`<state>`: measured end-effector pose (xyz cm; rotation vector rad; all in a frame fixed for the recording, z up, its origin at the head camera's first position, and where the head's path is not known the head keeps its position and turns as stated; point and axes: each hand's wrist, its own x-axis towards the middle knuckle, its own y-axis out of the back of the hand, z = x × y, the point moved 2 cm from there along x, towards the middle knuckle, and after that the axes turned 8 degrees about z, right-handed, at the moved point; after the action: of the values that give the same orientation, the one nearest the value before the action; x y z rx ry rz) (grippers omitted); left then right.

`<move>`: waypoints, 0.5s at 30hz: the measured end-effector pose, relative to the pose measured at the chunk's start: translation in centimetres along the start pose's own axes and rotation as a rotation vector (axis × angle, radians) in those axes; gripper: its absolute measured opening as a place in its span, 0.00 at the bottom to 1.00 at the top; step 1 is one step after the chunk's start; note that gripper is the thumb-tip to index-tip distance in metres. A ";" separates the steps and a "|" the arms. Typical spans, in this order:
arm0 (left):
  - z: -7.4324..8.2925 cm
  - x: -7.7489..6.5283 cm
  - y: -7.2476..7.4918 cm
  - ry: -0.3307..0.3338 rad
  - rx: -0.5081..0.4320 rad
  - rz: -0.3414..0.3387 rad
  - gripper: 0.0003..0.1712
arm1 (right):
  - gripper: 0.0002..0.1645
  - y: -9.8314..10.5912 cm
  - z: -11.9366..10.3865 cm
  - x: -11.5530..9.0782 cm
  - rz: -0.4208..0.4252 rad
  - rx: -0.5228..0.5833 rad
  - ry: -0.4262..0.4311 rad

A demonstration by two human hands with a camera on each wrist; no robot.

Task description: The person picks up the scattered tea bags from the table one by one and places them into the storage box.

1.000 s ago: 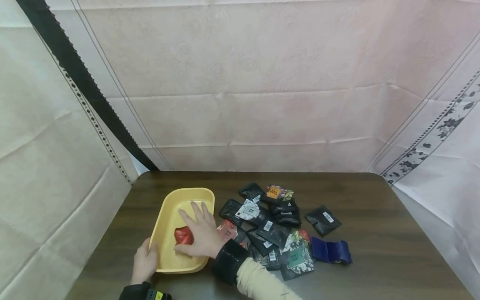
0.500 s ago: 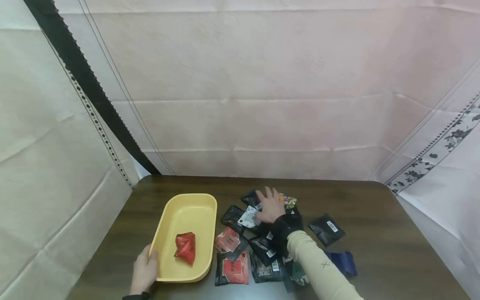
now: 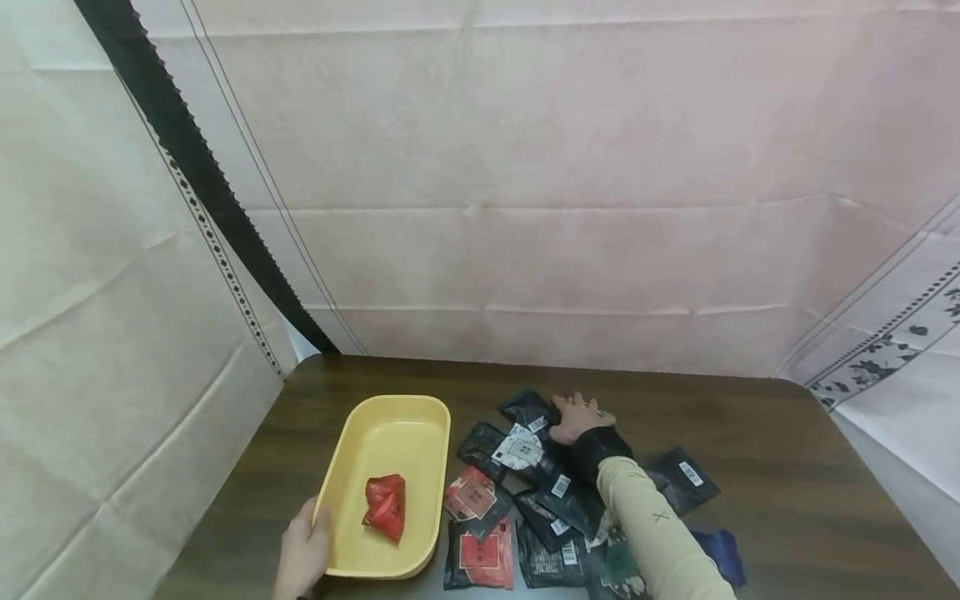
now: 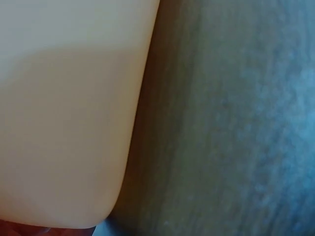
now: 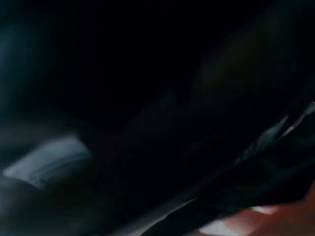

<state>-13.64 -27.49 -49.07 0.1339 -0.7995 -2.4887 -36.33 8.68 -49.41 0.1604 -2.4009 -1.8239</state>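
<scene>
In the head view my left hand (image 3: 303, 552) grips the left rim of a yellow plastic tray (image 3: 369, 554), near its front corner. Inside the tray lies a crumpled shiny red packet (image 3: 386, 507). My right hand (image 3: 579, 418) reaches to the back of a pile of small sachets, its fingers bent down over the rearmost ones. Beside it is a black sachet with a white label (image 3: 527, 410). In the right wrist view, fingertips (image 5: 241, 222) show at a dark sachet's edge; I cannot tell whether they pinch it.
Right of the tray, the pile includes red-and-black sachets (image 3: 480, 557) and a black-and-white one (image 3: 519, 448). Another black sachet (image 3: 681, 481) and a dark blue wrapper (image 3: 720, 557) lie right of my sleeve (image 3: 660, 525). Cloth hangs behind the wooden table (image 3: 795, 467).
My right hand has gone from over the red packet in the tray, across to the right, to the back of the sachet pile. The left hand stays at the tray's rim.
</scene>
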 end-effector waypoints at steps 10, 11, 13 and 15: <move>0.3 0.0 0.3 0.003 -0.008 -0.013 0.21 | 0.29 1.2 -1.1 -0.7 0.095 0.039 -0.022; 0.3 0.0 0.3 0.004 -0.007 -0.015 0.22 | 0.28 1.2 -1.1 -0.8 0.101 0.039 -0.022; 0.3 0.0 0.2 0.006 -0.009 -0.017 0.22 | 0.28 1.2 -1.2 -1.0 0.116 0.037 -0.024; 0.3 0.0 0.1 0.012 -0.014 -0.021 0.22 | 0.31 1.3 -1.2 -1.1 0.135 0.031 -0.023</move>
<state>-13.69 -27.45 -48.78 0.1532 -0.7794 -2.5100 -35.06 8.02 -47.89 -0.0200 -2.3926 -1.7400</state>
